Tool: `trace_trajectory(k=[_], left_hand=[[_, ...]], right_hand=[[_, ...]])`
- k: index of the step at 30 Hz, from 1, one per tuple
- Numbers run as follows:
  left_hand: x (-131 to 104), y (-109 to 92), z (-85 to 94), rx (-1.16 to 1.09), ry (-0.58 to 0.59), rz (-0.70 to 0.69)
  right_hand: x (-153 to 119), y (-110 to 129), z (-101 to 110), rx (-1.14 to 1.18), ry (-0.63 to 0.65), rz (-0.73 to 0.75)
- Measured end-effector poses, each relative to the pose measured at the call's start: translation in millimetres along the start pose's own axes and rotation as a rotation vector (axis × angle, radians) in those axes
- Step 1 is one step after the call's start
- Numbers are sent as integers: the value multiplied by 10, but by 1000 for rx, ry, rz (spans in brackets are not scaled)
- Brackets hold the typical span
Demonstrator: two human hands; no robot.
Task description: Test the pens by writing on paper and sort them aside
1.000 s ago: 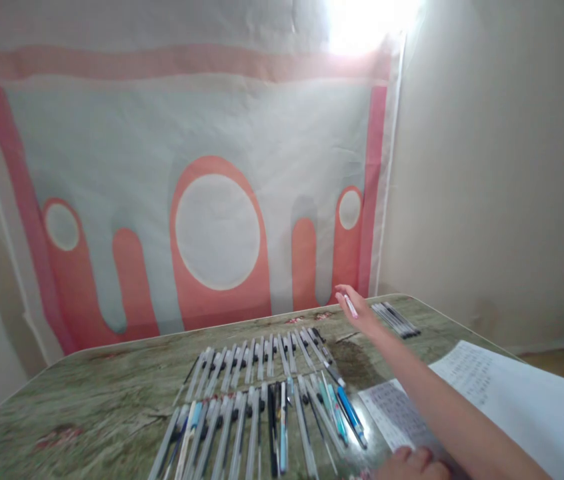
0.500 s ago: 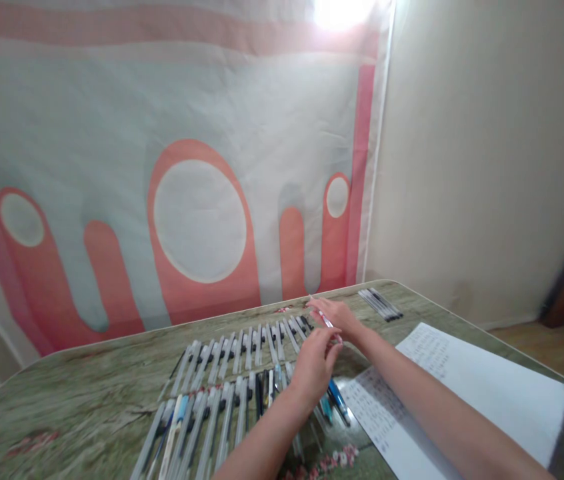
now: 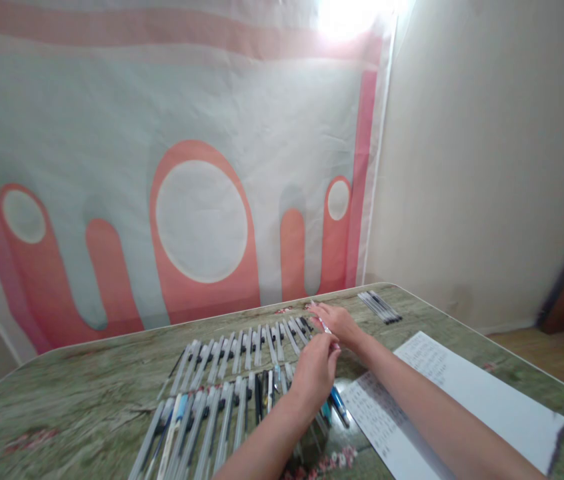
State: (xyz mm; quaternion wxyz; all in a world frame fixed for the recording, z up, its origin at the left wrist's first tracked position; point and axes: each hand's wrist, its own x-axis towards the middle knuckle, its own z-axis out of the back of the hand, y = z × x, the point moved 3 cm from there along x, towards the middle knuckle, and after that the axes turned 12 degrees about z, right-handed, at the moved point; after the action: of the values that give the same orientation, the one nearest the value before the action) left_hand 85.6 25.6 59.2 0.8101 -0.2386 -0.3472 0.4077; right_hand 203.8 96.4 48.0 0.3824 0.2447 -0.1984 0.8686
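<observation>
Between my two hands is a slim pen (image 3: 325,326) with pink or red markings, its tip pointing up and away. My left hand (image 3: 316,367) pinches its near end. The fingers of my right hand (image 3: 336,321) are closed around the far part, partly covering it. Just left of the hands runs a back row of clear-barrelled pens (image 3: 247,348) with black parts. In front lies a second row of pens (image 3: 207,427), some white, black and blue. Under my left wrist, blue pens (image 3: 338,403) are partly hidden.
Sheets of paper with handwriting (image 3: 487,393) lie at the right, under my right forearm. A small bundle of thin pens or refills (image 3: 380,307) rests at the back right. The green marbled table (image 3: 77,400) meets a patterned curtain (image 3: 202,220) behind it.
Both hands stay on the pen; it has turned slightly and my left hand has shifted a little. The paper's far right corner sits slightly lower in view. The rows of pens look the same.
</observation>
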Motion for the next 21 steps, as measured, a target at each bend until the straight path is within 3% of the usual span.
trace_trajectory(k=[4,8,10,13,16,19,21], left_hand=[[-1,29,-5,11,-2,-11],[6,62,0,37,2,7],[3,75,-5,66,17,23],[-11,70,-20,102,62,41],[-45,10,-32,116,96,74],[-142,-130,-77,177,138,125],[-259,-277,-160,252,228,77]], right_hand=[[-7,-62,7,147,-41,-83],[-55,-273,-9,528,-98,-471],[-87,-314,-45,809,19,-590],[-117,-272,-59,1071,267,-554],[-132,-302,-48,927,331,-548],[-176,-471,-18,576,245,-673],[-255,-609,13,421,185,-753]])
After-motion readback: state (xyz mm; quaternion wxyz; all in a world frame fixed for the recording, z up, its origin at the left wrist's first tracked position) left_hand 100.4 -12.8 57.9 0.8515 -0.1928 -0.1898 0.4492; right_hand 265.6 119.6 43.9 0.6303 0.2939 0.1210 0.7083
